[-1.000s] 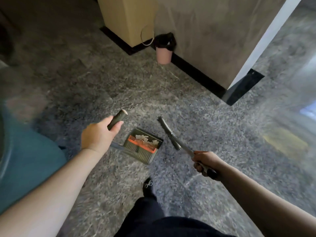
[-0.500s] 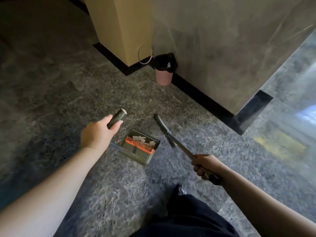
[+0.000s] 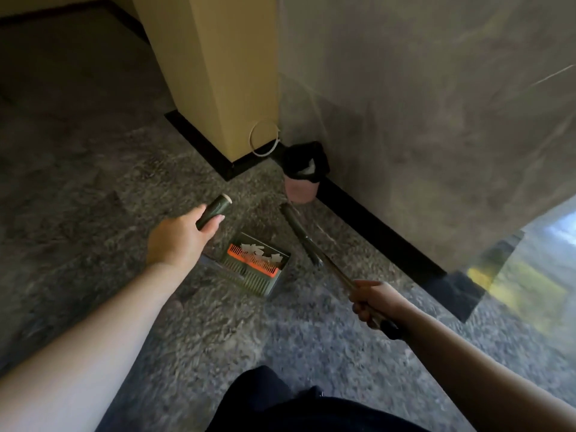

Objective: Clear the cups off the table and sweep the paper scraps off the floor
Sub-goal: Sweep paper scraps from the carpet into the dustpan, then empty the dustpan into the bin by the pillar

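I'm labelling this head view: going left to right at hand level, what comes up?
Left hand gripping the dustpan handle → dustpan holding paper scraps → broom → right hand.

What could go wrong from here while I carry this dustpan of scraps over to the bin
The paper scraps lie loose in the open dustpan; tilting the handle in your left hand may spill them. The small pink bin has a narrow mouth, so scraps may miss. The broom in your right hand could knock it.
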`<state>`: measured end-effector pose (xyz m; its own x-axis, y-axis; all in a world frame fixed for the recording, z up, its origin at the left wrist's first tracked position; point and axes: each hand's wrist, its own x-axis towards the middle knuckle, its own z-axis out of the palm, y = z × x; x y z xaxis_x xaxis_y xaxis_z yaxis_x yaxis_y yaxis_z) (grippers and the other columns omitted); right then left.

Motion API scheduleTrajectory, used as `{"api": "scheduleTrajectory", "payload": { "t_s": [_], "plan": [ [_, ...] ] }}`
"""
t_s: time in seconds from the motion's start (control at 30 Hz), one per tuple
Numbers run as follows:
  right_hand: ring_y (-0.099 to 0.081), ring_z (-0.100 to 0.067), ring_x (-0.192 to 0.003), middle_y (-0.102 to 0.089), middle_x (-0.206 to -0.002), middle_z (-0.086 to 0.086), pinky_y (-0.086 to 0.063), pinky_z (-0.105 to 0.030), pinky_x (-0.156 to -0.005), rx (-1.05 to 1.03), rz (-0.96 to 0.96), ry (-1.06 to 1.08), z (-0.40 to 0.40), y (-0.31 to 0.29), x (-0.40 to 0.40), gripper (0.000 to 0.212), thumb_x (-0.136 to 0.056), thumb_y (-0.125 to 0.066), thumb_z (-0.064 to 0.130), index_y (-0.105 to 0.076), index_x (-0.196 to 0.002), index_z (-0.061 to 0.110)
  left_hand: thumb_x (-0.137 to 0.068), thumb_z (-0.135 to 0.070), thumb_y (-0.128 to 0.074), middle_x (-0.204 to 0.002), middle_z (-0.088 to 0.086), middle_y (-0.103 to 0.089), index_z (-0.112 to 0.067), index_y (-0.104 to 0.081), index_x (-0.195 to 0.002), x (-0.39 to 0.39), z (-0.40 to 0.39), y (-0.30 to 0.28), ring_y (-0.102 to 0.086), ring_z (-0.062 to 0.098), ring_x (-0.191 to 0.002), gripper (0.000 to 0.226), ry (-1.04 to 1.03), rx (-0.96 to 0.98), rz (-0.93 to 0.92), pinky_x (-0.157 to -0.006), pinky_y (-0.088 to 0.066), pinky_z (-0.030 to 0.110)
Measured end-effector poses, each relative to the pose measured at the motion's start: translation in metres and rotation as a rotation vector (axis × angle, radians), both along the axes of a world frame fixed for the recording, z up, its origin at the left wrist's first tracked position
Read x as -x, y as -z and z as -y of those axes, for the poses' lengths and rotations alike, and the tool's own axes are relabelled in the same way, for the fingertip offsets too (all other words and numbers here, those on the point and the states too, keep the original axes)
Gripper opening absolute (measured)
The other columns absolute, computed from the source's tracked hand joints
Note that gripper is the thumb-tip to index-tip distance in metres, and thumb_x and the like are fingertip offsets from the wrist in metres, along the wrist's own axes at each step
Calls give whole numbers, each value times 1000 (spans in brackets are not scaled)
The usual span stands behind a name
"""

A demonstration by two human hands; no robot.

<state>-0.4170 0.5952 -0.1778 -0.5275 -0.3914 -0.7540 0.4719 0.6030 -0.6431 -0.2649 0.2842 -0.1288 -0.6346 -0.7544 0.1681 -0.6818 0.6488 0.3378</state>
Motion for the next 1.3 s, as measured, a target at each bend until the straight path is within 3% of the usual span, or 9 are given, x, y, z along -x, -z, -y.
{"api": "scheduleTrajectory", "payload": {
  "t_s": [0.3,0.43,0.57,0.67,0.77,0.9,0.97,1.1,1.3],
  "plan": [
    [-46,-13,-38,-53,-58,-8,-33,-19,-39,61,-40,103,132,-15,95,16,-89,-49,-1,-62,-95,7,-90,-49,-58,-88,21,-71,-16,-65,-123,139,138,-17,-64,40,-79,47,227,9,-87,-65,-53,41],
    [-46,-13,-39,-52,-61,-9,-34,-20,-38,115,-38,174,175,-27,130,19,-89,-51,-1,-60,-95,15,-89,-56,-53,-82,17,-70,-20,-65,-123,201,196,-34,-63,36,-72,51,311,67,-87,-54,-43,32],
    [-46,-13,-38,-52,-59,-9,-34,-19,-38,111,-36,201,202,-34,172,17,-89,-52,-1,-60,-95,13,-90,-54,-54,-92,18,-70,-17,-62,-126,260,229,-61,-64,37,-83,53,368,39,-102,-65,-54,40],
    [-45,-13,-35,-51,-56,-9,-33,-17,-34,116,-43,228,217,-33,210,22,-89,-52,-2,-60,-89,18,-89,-56,-52,-78,16,-68,-16,-65,-121,304,251,-75,-61,33,-69,53,447,138,-137,-55,-47,33],
    [-44,-13,-34,-50,-56,-9,-33,-17,-34,122,-46,238,226,-32,247,26,-89,-51,-3,-60,-90,21,-87,-60,-45,-70,12,-65,-15,-66,-117,344,266,-89,-53,27,-59,58,507,180,-148,-48,-33,27],
    [-42,-13,-35,-48,-55,-8,-32,-17,-34,114,-45,207,230,-34,284,15,-88,-49,-4,-58,-90,8,-92,-51,-51,-60,3,-55,-17,-66,-105,394,275,-109,-47,20,-51,39,546,198,-104,-44,-22,24],
    [-42,-13,-35,-47,-55,-8,-32,-17,-34,122,-42,218,234,-34,297,15,-88,-49,-5,-56,-84,8,-92,-53,-49,-60,2,-55,-18,-63,-104,422,277,-114,-52,23,-52,39,577,220,-58,-44,-29,26],
    [-42,-13,-35,-48,-56,-8,-32,-17,-34,121,-26,230,247,-32,316,15,-88,-48,-4,-58,-89,7,-92,-53,-51,-79,12,-69,-19,-62,-122,474,273,-113,-63,32,-68,47,651,283,0,-56,-48,33],
    [-44,-11,-35,-50,-57,-7,-34,-17,-35,123,30,277,271,-19,331,23,-88,-47,-3,-62,-97,13,-94,-53,-48,-79,4,-62,-22,-61,-120,535,247,-125,-57,27,-69,43,767,323,123,-56,-34,29]
  ]
}}
